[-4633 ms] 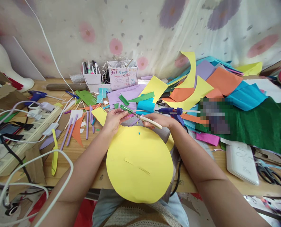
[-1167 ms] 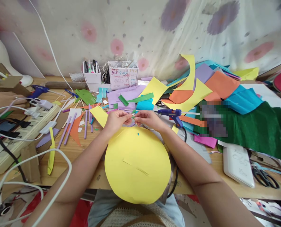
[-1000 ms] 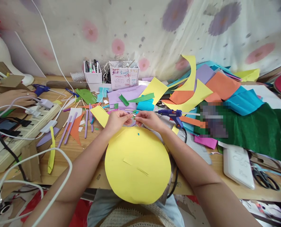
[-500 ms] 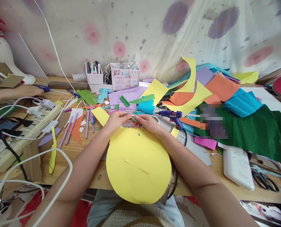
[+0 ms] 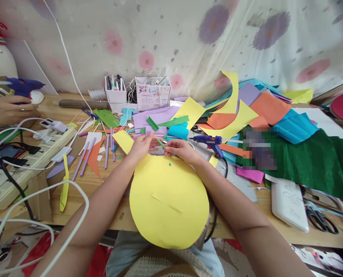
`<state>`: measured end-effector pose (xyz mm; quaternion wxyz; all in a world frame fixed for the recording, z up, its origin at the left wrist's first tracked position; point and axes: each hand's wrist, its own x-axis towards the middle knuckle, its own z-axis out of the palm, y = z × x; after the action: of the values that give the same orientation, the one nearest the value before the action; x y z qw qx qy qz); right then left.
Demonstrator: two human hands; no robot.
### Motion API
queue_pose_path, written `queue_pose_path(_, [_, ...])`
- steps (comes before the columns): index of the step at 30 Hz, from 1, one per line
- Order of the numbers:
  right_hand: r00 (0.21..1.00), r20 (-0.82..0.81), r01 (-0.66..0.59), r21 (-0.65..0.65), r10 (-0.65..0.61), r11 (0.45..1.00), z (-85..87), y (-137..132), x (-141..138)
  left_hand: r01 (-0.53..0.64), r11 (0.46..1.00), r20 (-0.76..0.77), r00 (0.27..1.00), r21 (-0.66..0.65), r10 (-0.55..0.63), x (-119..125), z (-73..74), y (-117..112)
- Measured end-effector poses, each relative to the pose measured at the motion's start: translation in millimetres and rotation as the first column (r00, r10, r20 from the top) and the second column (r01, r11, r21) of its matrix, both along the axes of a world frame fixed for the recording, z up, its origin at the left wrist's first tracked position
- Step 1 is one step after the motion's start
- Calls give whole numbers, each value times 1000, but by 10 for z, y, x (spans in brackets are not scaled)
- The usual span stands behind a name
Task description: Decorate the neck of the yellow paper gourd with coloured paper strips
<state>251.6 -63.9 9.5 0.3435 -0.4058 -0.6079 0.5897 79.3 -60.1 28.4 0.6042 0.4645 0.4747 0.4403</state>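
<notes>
My right hand (image 5: 179, 149) pinches a small narrow green strip (image 5: 160, 143), perhaps paper, with a small whitish bit showing beside it. Close to its left, my left hand (image 5: 142, 147) has its fingers stretched out, and nothing shows in its grip. Below both hands, a large round yellow paper disc (image 5: 168, 200) with a slit-like crease lies over the table edge toward my lap. A tiny blue scrap (image 5: 169, 164) sits near the disc's top. Just right of my right hand rests a blue glue gun (image 5: 210, 143).
Another person's hand (image 5: 8, 111) is at the far left with a second blue glue gun (image 5: 22, 86). A power strip (image 5: 56, 140), white cables and purple paper sticks (image 5: 106, 154) lie left. Coloured sheets, a white box (image 5: 288, 206) and scissors (image 5: 321, 219) lie right. Pen holders (image 5: 115, 96) stand behind.
My left fingers have come off the green strip and straightened; my right hand keeps it. At the far left, the other person's hand has moved left and lifted its glue gun.
</notes>
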Motion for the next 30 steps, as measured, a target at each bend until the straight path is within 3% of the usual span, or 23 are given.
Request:
queue_pose_path(9, [1000, -6, -29, -38, 29, 999, -7, 0, 5, -38, 998, 9, 999, 41, 37, -5, -21, -7])
queue_pose_path(17, [999, -21, -38, -35, 38, 999, -4, -17, -28, -104, 994, 106, 989, -29, 106, 2, 29, -13])
queue_pose_path(23, [997, -10, -75, -8, 75, 997, 1, -7, -1, 20, 999, 47, 999, 35, -22, 13, 34, -30])
queue_pose_path(30, [994, -7, -109, -29, 109, 994, 5, -9, 4, -28, 999, 22, 999, 45, 27, 32, -28, -18])
